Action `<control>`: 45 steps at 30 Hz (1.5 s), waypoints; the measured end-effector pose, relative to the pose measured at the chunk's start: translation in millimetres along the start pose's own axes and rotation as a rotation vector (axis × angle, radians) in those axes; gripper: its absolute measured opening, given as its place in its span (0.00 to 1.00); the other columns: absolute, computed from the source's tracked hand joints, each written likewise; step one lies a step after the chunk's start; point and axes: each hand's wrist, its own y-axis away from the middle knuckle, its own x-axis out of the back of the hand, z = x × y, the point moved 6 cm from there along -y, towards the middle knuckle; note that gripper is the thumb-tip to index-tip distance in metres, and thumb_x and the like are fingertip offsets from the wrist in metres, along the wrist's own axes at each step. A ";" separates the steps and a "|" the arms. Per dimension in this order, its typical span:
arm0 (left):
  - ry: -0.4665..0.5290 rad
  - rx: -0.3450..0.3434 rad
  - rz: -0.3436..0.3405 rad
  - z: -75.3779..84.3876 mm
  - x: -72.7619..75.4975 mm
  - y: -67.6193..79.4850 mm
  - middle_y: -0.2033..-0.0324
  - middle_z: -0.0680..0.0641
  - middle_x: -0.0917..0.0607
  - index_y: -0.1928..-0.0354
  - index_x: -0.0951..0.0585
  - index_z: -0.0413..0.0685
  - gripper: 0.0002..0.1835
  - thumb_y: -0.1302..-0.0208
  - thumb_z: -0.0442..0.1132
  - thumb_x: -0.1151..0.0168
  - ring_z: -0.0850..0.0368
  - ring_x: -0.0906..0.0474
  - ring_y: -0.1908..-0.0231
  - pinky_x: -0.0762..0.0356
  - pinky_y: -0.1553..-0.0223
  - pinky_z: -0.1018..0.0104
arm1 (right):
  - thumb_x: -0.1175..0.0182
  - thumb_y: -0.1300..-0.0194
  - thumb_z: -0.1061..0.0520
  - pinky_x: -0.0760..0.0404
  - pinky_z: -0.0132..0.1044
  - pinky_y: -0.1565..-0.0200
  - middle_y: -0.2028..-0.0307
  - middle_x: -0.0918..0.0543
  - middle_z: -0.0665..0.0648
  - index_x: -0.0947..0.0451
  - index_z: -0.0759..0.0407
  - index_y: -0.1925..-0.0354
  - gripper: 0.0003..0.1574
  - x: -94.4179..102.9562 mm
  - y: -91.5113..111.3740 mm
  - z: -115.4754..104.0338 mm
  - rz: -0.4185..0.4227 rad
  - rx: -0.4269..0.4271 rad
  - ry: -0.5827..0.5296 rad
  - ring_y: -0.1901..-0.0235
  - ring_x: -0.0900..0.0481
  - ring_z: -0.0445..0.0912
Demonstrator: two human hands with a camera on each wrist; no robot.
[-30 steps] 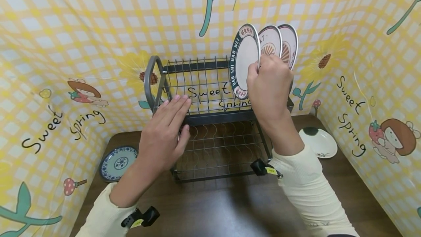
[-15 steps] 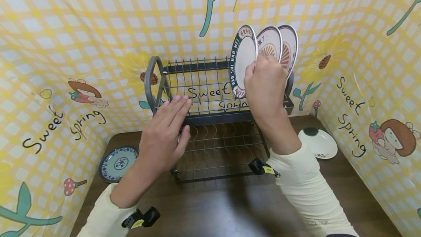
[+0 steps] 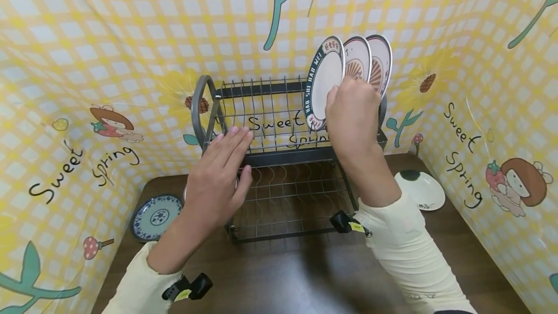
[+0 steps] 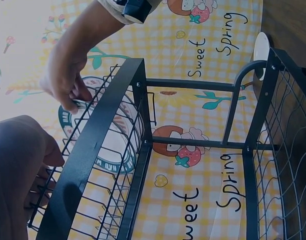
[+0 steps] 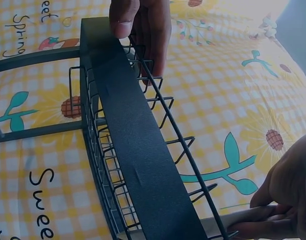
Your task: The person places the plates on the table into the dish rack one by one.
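My right hand (image 3: 354, 117) pinches the edge of a round plate (image 3: 324, 84) with a dark green lettered rim. That plate stands on edge in the upper tier of a dark metal dish rack (image 3: 287, 155). Close to its right, two plates with fan patterns, a middle plate (image 3: 355, 54) and an outer plate (image 3: 380, 59), stand upright, partly hidden by the hand. My left hand (image 3: 218, 176) rests with straight fingers over the rack's front left corner. In the right wrist view its thumb (image 5: 124, 27) lies against the front bar, with fingers beyond the top wire.
A blue-and-white plate (image 3: 157, 217) lies on the brown table (image 3: 279, 275) at the left, partly behind my forearm. At the right lies a white plate (image 3: 423, 190) with a dark patch. Yellow checked cloth (image 3: 152, 23) surrounds the table at the back and sides.
The green-rimmed plate in my right hand shifts slightly left, then back right and a little lower. My left hand stays in place on the rack.
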 end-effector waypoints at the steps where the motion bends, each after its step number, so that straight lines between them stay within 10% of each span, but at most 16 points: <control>1: 0.000 0.000 0.002 0.0 0.3 -0.3 0.37 0.42 0.25 0.34 0.29 0.40 0.28 0.38 0.38 0.45 0.47 0.30 0.35 0.37 0.30 0.54 | 0.50 0.30 0.56 0.16 0.52 0.61 0.67 0.16 0.73 0.21 0.78 0.61 0.23 0.2 -0.1 0.3 -0.007 -0.006 0.005 0.64 0.16 0.63; 35: 0.002 0.011 0.000 -0.3 1.1 0.4 0.36 0.43 0.25 0.34 0.30 0.41 0.29 0.39 0.38 0.44 0.47 0.32 0.34 0.36 0.31 0.53 | 0.49 0.28 0.45 0.18 0.57 0.55 0.58 0.18 0.73 0.28 0.73 0.46 0.31 5.6 18.0 10.0 -0.072 -0.064 -0.207 0.57 0.18 0.68; 45: -0.006 0.020 -0.001 -0.2 -1.0 -0.3 0.36 0.43 0.25 0.33 0.30 0.42 0.29 0.37 0.39 0.45 0.48 0.32 0.34 0.37 0.30 0.54 | 0.43 0.32 0.50 0.17 0.47 0.70 0.67 0.19 0.63 0.21 0.68 0.53 0.22 27.7 52.8 22.5 0.397 0.209 -0.392 0.68 0.15 0.52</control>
